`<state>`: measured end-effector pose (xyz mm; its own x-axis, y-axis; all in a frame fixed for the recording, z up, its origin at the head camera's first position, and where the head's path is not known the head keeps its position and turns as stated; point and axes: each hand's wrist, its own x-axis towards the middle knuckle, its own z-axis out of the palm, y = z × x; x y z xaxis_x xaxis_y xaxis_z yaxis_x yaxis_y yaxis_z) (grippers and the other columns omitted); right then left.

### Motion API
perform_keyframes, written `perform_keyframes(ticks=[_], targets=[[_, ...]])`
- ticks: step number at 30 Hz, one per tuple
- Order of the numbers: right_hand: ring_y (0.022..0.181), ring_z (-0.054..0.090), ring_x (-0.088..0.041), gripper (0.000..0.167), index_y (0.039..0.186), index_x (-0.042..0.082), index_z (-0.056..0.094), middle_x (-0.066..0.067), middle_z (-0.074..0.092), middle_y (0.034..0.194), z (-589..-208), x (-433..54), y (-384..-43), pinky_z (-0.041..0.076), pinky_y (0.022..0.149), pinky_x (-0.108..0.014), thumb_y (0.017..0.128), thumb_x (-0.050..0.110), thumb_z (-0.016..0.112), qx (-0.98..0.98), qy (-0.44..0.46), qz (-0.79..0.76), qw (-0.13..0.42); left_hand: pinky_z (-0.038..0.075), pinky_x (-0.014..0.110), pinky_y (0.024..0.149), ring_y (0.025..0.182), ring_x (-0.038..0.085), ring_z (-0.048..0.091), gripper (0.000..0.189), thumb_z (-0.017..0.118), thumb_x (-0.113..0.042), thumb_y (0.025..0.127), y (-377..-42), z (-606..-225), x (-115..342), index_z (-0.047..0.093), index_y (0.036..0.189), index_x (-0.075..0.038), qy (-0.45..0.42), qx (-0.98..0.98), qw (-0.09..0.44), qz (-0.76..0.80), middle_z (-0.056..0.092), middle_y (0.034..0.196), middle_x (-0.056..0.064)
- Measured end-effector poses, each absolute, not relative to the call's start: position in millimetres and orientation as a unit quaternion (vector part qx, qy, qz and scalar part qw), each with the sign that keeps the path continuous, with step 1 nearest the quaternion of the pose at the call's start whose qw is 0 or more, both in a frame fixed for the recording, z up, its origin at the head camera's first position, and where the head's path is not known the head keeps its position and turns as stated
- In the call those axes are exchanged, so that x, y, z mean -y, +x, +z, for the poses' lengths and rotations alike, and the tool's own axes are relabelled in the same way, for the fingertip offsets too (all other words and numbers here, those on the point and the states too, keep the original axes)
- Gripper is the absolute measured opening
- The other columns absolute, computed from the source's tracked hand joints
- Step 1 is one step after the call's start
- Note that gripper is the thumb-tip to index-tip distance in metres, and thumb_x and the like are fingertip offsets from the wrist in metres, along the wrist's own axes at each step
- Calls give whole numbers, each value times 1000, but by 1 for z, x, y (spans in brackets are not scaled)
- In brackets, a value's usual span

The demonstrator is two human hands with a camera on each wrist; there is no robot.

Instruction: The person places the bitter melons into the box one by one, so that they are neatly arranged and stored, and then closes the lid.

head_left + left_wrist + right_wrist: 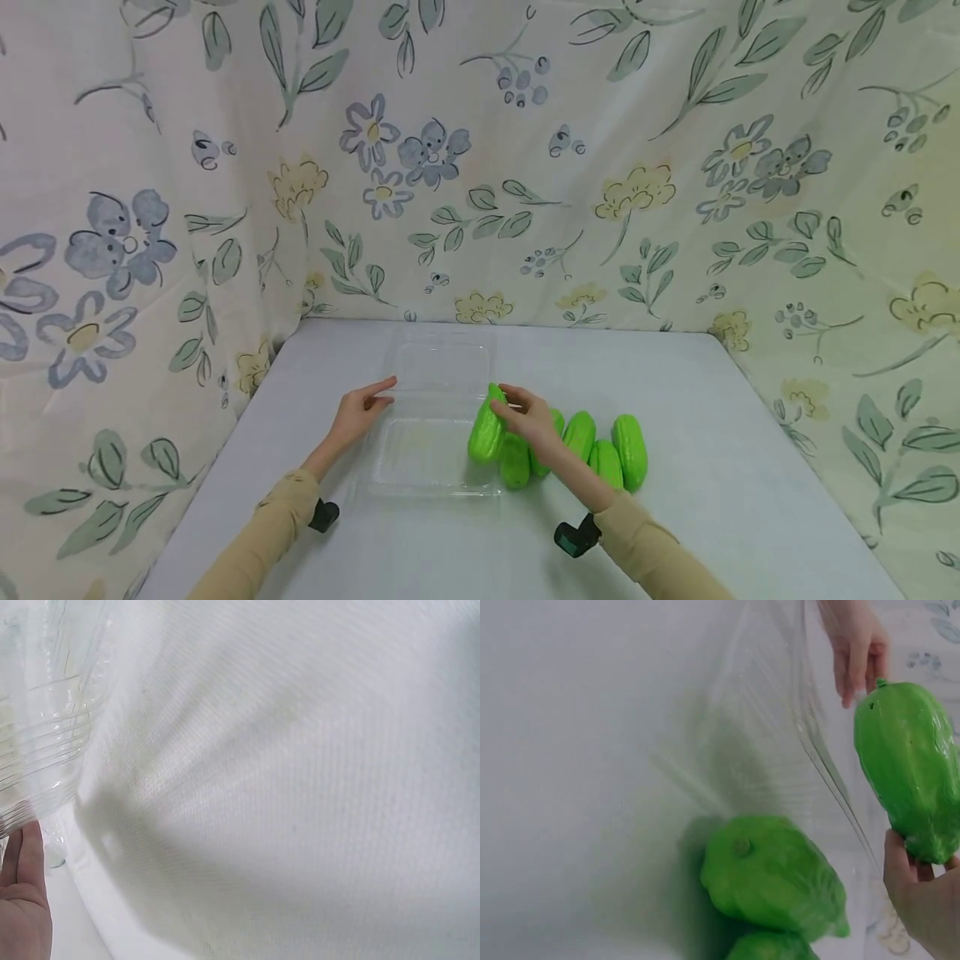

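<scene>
A clear plastic clamshell box (pixel 435 492) lies with its lid (pixel 442 337) folded back behind the base. At its left edge is my left hand (pixel 358 415), its fingers fairly straight, thumb and forefinger apart, fingertips touching the plastic in the left wrist view. My right hand (pixel 531 417) pinches a green papaya (pixel 486 435) by its tapered end, above the right side of the base. In the right wrist view the held papaya (pixel 907 757) hangs tilted, its stem end away from the fingers. Another papaya (pixel 769 874) lies just outside the box wall.
Several more green papayas (pixel 630 450) lie on the white tabletop (pixel 690 392) to the right of the box, some partly hidden by my right arm. A flowered cloth (pixel 480 167) hangs behind and along both sides of the table.
</scene>
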<state>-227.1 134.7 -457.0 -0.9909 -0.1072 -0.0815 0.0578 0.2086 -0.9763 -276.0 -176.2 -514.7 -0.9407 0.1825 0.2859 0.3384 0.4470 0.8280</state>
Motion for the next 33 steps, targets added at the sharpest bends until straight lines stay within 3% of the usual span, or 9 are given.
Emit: perform_keyframes(ticks=[7,10,14,17,20,22,28,33], targets=[[110,58,-32,52,134,0,50,-24,55,129,-470,-114,-226,54,80,-31,91,25,64,-774,-49,-630,53,31,20,46,72,35,65,40,56,4,91,-274,-515,175,58,130,-3,-140,848,76,-506,60,127,20],[109,58,-32,53,133,1,52,-23,56,127,-473,-104,-225,54,79,-30,89,27,66,-780,-45,-622,51,31,20,46,78,36,66,40,56,4,91,-275,-516,175,58,130,-4,-140,848,78,-506,59,128,20],[108,60,-35,53,132,-1,52,-24,58,125,-480,-92,-224,55,78,-31,88,25,67,-782,-46,-620,42,32,20,46,67,25,65,40,58,5,90,-276,-519,176,59,129,-4,-146,848,85,-503,60,127,20],[108,60,-36,53,132,-4,51,-26,57,125,-485,-84,-225,55,78,-33,88,21,67,-771,-48,-633,42,32,20,45,53,9,52,40,59,4,89,-277,-520,176,59,128,-4,-148,850,87,-499,61,126,20],[109,59,-38,53,132,-6,49,-27,56,125,-488,-76,-226,55,79,-34,89,19,66,-761,-49,-645,46,31,20,45,47,3,36,39,59,3,90,-276,-518,175,60,128,-4,-142,851,85,-498,61,125,20],[107,60,-37,52,131,-6,50,-27,57,124,-488,-71,-227,55,79,-33,88,19,67,-762,-45,-644,43,32,20,45,49,6,42,39,59,3,90,-275,-516,174,60,128,-4,-138,852,84,-497,62,125,19],[99,61,-40,45,125,-13,51,-33,57,117,-480,-58,-221,56,76,-35,88,10,64,-774,-55,-630,26,33,20,46,67,30,61,39,58,3,90,-275,-514,173,59,128,-4,-141,852,84,-497,61,126,19],[98,62,-40,43,124,-12,52,-31,59,116,-486,-44,-219,54,78,-38,89,10,64,-778,-49,-625,36,35,20,47,82,32,68,39,58,4,90,-275,-516,172,60,127,-4,-145,851,96,-496,62,125,19]])
